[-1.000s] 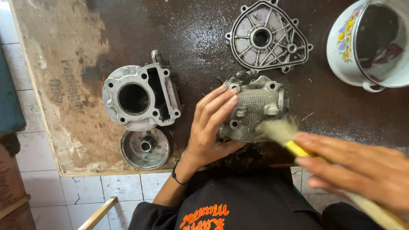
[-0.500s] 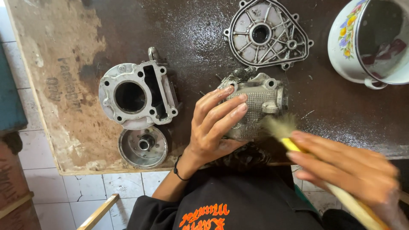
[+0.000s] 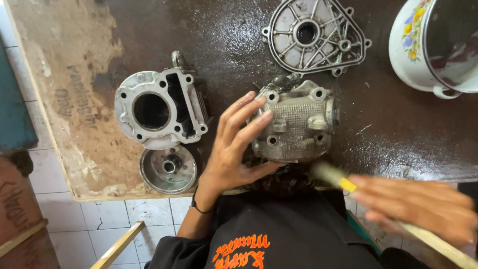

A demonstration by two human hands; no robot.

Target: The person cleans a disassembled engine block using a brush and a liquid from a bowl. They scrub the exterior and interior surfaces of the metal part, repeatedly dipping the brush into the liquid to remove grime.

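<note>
Engine part: grey metal casting (image 3: 295,124) w/ a gridded top face and bolt holes, sitting at the near edge of the surface (image 3: 224,45), just in front of the person's body. Lying gridded face up, so that face is open to the brush.

Left hand: left hand (image 3: 234,149) is lying on the casting's left side, fingers (image 3: 249,117) spread and stretched flat over the top, thumb tucked along the near edge. Judging by the pose, it's pinning the part so it isn't sliding while being scrubbed. Wrist is coming up from the lap, slightly bent; thin black band on it.

Right hand: right hand (image 3: 423,206) is closing round the brush handle, fingers wrapped on it; blurred, so exact finger placing is unclear. Forearm is reaching in from the lower right.

Brush: brush (image 3: 343,182) w/ yellow collar and pale bristles, bristle end sitting just below the casting's near-right corner; touching or not – can't tell, too blurred.

Around: cylinder block (image 3: 157,112) to the left, well apart from the casting; round disc part (image 3: 169,169) just below it; ribbed triangular cover (image 3: 313,35) beyond the casting; flowered enamel pot (image 3: 433,47) at far right.

Surface: dark, wet and greasy under the parts, bare pale board at the left.
</note>
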